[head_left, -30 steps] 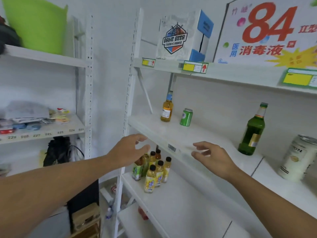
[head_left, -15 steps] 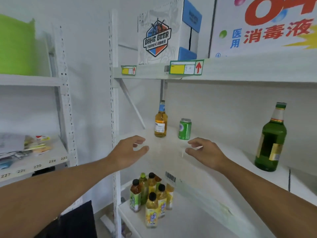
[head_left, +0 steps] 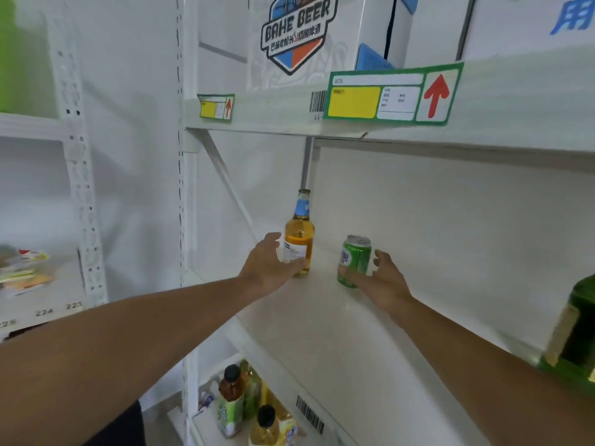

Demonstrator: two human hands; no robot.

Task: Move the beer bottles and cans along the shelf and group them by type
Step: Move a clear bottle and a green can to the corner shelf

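Both hands have pushed forward from mid-air over the shelf edge and now arrive at the drinks. At the fingertips of the left hand (head_left: 269, 268) stands the amber bottle (head_left: 300, 239), upright on the shelf (head_left: 322, 323), the spread fingers reaching round its lower body by the label; whether they press the glass yet is hard to call. Just beyond the right hand (head_left: 383, 278) sits the green can (head_left: 353, 261), also upright, the fingers open and loosely curved at its right side, touching or nearly so. Handling? The bottle looks like full glass, so likely heavy, smooth and breakable, best taken round the wide body rather than the thin neck. The can looks light and stiff but dentable, so a gentle wrap round its middle should do. Both forearms stretch long and nearly straight, rising toward the back of the shelf. Far out past the right elbow stands a green bottle (head_left: 576, 333), cut by the picture's edge.
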